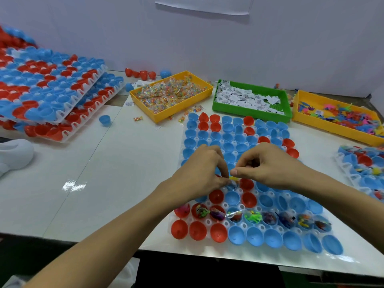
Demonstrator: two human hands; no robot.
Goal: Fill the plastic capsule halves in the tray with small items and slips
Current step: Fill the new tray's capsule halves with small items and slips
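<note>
A clear tray (242,224) of blue and red capsule halves (232,198) lies in front of me. One row near the front holds small toys and packets (254,217); the other halves look empty. Both hands hover over the tray's middle. My left hand (204,167) has its fingers curled and pinches a small yellow item (234,178) above a blue half. My right hand (268,165) is curled too, thumb and fingers meeting at the same yellow item. What else either hand holds is hidden.
Behind the tray stand a yellow bin of candy packets (166,117), a green bin of paper slips (249,113) and a yellow bin of small toys (332,129). Stacked trays of capsule halves (47,94) sit at far left; another filled tray (363,165) at right.
</note>
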